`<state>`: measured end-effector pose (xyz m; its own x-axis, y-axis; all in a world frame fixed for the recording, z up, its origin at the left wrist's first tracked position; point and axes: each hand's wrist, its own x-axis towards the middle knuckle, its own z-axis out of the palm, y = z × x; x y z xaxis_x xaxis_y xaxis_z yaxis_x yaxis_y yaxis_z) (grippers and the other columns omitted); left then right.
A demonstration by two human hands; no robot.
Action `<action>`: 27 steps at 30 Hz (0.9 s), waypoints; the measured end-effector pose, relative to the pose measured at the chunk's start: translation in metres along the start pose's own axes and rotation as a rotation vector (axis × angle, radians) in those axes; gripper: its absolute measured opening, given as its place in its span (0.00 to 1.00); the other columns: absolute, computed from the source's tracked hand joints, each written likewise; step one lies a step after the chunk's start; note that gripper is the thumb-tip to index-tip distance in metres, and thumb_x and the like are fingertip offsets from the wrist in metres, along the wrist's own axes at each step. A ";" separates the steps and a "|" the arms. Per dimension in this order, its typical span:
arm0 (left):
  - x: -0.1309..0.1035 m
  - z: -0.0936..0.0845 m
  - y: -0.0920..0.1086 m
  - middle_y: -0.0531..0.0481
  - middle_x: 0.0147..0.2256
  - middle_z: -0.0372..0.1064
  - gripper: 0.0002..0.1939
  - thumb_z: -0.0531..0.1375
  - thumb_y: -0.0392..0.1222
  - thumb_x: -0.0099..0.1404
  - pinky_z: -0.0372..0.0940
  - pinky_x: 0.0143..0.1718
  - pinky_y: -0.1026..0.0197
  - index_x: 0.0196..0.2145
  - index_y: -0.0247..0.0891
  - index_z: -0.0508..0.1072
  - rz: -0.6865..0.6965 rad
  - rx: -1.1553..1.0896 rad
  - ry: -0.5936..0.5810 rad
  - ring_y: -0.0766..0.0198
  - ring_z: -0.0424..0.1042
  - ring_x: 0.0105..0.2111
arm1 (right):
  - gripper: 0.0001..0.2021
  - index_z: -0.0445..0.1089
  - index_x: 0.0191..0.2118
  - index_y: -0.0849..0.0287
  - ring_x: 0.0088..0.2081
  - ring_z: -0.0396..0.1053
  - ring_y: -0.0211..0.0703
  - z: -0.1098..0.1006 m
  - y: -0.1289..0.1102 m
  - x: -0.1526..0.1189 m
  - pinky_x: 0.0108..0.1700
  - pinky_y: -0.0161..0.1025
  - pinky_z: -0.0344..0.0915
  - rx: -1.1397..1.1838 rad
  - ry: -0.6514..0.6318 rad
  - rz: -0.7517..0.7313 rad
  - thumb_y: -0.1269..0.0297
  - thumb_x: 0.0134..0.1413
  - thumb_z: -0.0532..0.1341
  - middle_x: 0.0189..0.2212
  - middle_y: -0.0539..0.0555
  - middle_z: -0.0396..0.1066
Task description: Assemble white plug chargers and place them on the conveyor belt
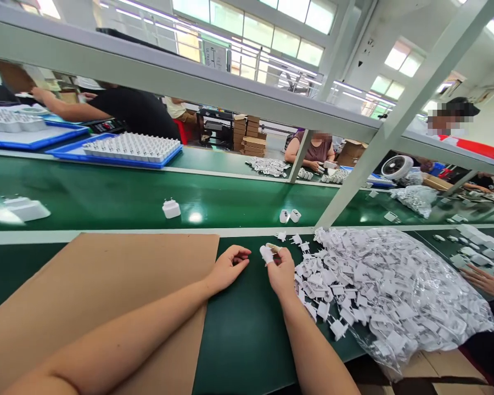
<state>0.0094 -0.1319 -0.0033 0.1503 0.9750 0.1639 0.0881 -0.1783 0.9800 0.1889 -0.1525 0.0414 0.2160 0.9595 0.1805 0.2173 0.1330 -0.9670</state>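
My left hand point(229, 267) is above the green table near the right edge of a brown cardboard sheet point(148, 274). Its fingers are loosely curled, apart from the thumb, with nothing between them. To its right, my right hand point(280, 270) wears white coverings on some fingertips, and its fingers are pinched together. Whatever it may hold is too small to make out. Beside this hand lies a heap of white plug parts point(316, 282), spilling from a clear plastic bag point(415, 280).
A green conveyor point(230, 200) runs behind the table, carrying several white adapters point(172, 208). A slanted metal post point(354, 178) stands behind the bag. Blue trays point(119, 152) hold white parts beyond. Another person's hand point(488, 282) rests at the right edge.
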 end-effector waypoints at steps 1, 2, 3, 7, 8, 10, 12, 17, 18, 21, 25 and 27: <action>0.002 0.000 -0.002 0.44 0.44 0.75 0.19 0.66 0.52 0.59 0.70 0.50 0.53 0.45 0.39 0.76 -0.036 -0.015 0.035 0.57 0.75 0.44 | 0.14 0.78 0.47 0.55 0.40 0.72 0.44 0.000 -0.001 -0.002 0.44 0.41 0.69 -0.144 -0.024 -0.098 0.56 0.59 0.64 0.40 0.54 0.74; 0.005 0.000 -0.004 0.43 0.44 0.75 0.21 0.66 0.53 0.59 0.70 0.50 0.53 0.46 0.39 0.76 -0.078 -0.016 0.062 0.56 0.75 0.45 | 0.13 0.78 0.47 0.55 0.41 0.72 0.44 -0.001 -0.002 -0.004 0.44 0.40 0.68 -0.265 -0.059 -0.167 0.58 0.61 0.62 0.40 0.54 0.73; 0.010 0.000 -0.006 0.42 0.44 0.76 0.22 0.65 0.53 0.59 0.71 0.49 0.53 0.47 0.38 0.75 -0.116 0.000 0.080 0.56 0.76 0.45 | 0.12 0.78 0.47 0.54 0.41 0.71 0.44 -0.001 -0.003 -0.007 0.44 0.39 0.67 -0.364 -0.100 -0.206 0.61 0.62 0.61 0.40 0.54 0.72; 0.049 0.000 -0.006 0.40 0.46 0.75 0.23 0.63 0.49 0.61 0.72 0.45 0.53 0.51 0.35 0.73 -0.150 0.152 0.089 0.55 0.76 0.43 | 0.12 0.78 0.42 0.55 0.37 0.70 0.43 0.000 -0.006 -0.015 0.38 0.37 0.63 -0.620 -0.231 -0.200 0.73 0.56 0.60 0.37 0.53 0.72; 0.064 0.001 -0.005 0.39 0.47 0.75 0.23 0.63 0.48 0.61 0.72 0.46 0.52 0.52 0.35 0.73 -0.137 0.187 0.085 0.54 0.76 0.44 | 0.12 0.78 0.41 0.55 0.36 0.70 0.43 0.001 -0.007 -0.016 0.37 0.37 0.62 -0.666 -0.248 -0.197 0.74 0.54 0.60 0.37 0.52 0.73; 0.096 0.004 -0.001 0.37 0.52 0.73 0.25 0.63 0.46 0.61 0.70 0.51 0.49 0.55 0.35 0.71 -0.101 0.270 0.063 0.50 0.74 0.49 | 0.13 0.77 0.40 0.55 0.36 0.70 0.43 0.002 -0.008 -0.018 0.36 0.37 0.60 -0.732 -0.268 -0.196 0.76 0.51 0.61 0.37 0.52 0.73; 0.130 0.010 0.003 0.34 0.59 0.67 0.30 0.65 0.43 0.58 0.66 0.58 0.45 0.58 0.35 0.69 -0.048 0.355 0.017 0.45 0.70 0.57 | 0.13 0.77 0.40 0.55 0.35 0.70 0.43 0.002 -0.010 -0.019 0.35 0.37 0.59 -0.761 -0.281 -0.194 0.76 0.51 0.61 0.38 0.53 0.73; 0.200 0.029 0.006 0.36 0.73 0.44 0.44 0.69 0.39 0.50 0.43 0.72 0.43 0.65 0.38 0.63 0.080 0.519 -0.149 0.40 0.42 0.73 | 0.17 0.77 0.44 0.55 0.40 0.72 0.46 -0.001 -0.013 -0.019 0.39 0.38 0.62 -0.757 -0.296 -0.209 0.77 0.51 0.60 0.42 0.54 0.73; 0.209 0.032 0.004 0.36 0.74 0.40 0.46 0.70 0.39 0.49 0.42 0.71 0.42 0.65 0.38 0.63 0.081 0.543 -0.173 0.39 0.40 0.73 | 0.17 0.77 0.44 0.55 0.41 0.72 0.46 -0.001 -0.014 -0.019 0.39 0.39 0.63 -0.761 -0.298 -0.209 0.77 0.50 0.60 0.43 0.54 0.72; 0.224 0.038 -0.003 0.32 0.70 0.51 0.42 0.69 0.39 0.49 0.52 0.68 0.44 0.63 0.36 0.65 0.057 0.592 -0.224 0.37 0.52 0.70 | 0.18 0.76 0.45 0.55 0.42 0.71 0.47 0.000 -0.014 -0.020 0.40 0.39 0.64 -0.775 -0.311 -0.212 0.77 0.49 0.61 0.44 0.55 0.71; 0.219 0.032 -0.010 0.36 0.56 0.72 0.32 0.67 0.39 0.54 0.61 0.63 0.48 0.57 0.37 0.70 0.068 0.616 -0.226 0.44 0.70 0.58 | 0.18 0.76 0.46 0.55 0.43 0.71 0.49 0.001 -0.014 -0.022 0.40 0.40 0.65 -0.777 -0.359 -0.214 0.76 0.49 0.61 0.43 0.55 0.71; 0.211 0.028 -0.010 0.38 0.57 0.71 0.32 0.67 0.39 0.53 0.62 0.62 0.51 0.57 0.37 0.70 0.097 0.611 -0.202 0.46 0.71 0.57 | 0.17 0.76 0.46 0.56 0.43 0.72 0.49 0.002 -0.015 -0.021 0.41 0.40 0.66 -0.760 -0.359 -0.223 0.76 0.50 0.60 0.44 0.55 0.72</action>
<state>0.0675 0.0719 0.0181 0.3625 0.9172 0.1656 0.5999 -0.3656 0.7117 0.1796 -0.1747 0.0514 -0.1930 0.9681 0.1596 0.8234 0.2483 -0.5102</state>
